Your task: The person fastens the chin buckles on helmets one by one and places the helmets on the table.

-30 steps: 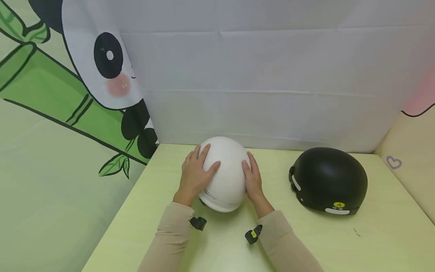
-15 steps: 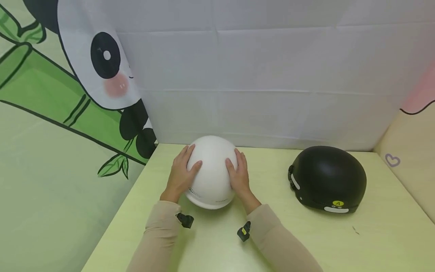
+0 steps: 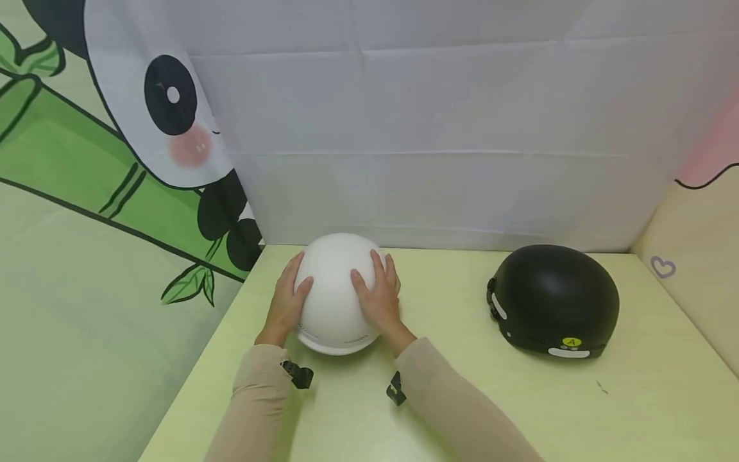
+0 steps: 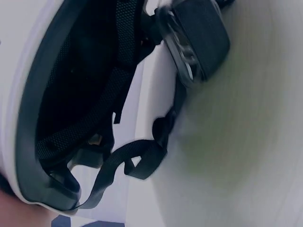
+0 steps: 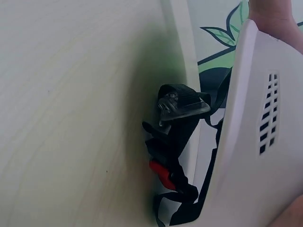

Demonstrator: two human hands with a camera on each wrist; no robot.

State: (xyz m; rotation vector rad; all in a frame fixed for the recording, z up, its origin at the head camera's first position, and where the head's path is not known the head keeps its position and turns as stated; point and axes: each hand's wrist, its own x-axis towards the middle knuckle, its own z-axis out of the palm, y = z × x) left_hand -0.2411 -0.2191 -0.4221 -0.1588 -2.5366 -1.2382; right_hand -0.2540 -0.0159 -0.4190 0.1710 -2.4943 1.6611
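A white helmet is held dome up between both hands, over the left part of the table. My left hand grips its left side, thumb towards the front. On the right side my right hand holds it, fingers spread over the shell. In the left wrist view the dark lining shows, with a black chin strap and a black pad dangling below the rim. A red buckle part hangs on the straps in the right wrist view. The rim is raised off the table; whether the straps touch it I cannot tell.
A black helmet with a yellow sticker stands on the right of the pale table. A white cloth wall rises behind the table. Printed panda and bamboo cloth hangs at the left, and a beige panel borders the right.
Both hands have carried the white helmet to the left and turned it a little, so its left vent is now mostly covered. The black helmet stays in place; the head view shifts slightly.
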